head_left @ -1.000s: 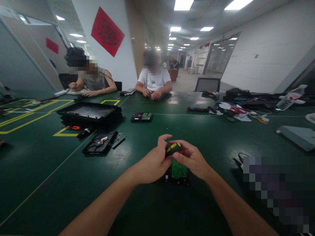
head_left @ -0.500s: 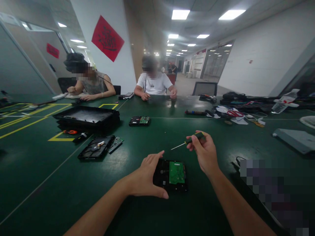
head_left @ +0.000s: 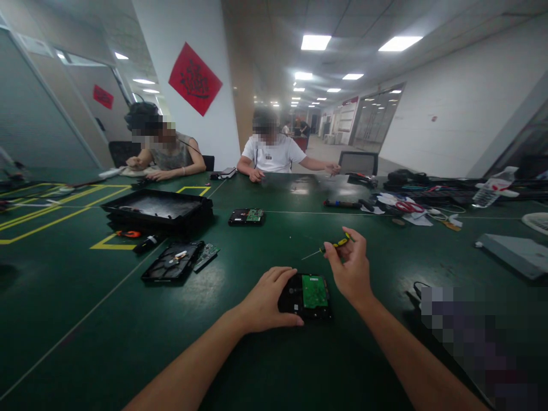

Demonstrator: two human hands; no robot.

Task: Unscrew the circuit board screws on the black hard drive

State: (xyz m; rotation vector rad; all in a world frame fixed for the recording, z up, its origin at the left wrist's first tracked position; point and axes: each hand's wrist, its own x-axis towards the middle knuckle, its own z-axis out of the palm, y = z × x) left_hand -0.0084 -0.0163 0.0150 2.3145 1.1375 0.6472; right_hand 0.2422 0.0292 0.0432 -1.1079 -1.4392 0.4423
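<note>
A black hard drive (head_left: 293, 292) with a green circuit board (head_left: 314, 291) facing up lies on the table right in front of me. My left hand (head_left: 269, 297) grips its left part, thumb along the near edge and fingers at the far edge. In my right hand (head_left: 353, 271) is a small screwdriver (head_left: 335, 245) with a yellow and black handle. Its thin shaft points left, above the table beyond the drive, and its tip is apart from the drive.
A second hard drive (head_left: 246, 217) lies farther off. Left of me are an opened drive casing (head_left: 171, 264), a loose circuit board (head_left: 206, 257) and black trays (head_left: 158, 204). A grey box (head_left: 511, 254) and a bottle (head_left: 496, 185) stand right. Two people sit across the table.
My left hand has closed in on the hard drive's edges. My right hand has turned the screwdriver a little in its fingers. One person opposite has stretched an arm sideways.
</note>
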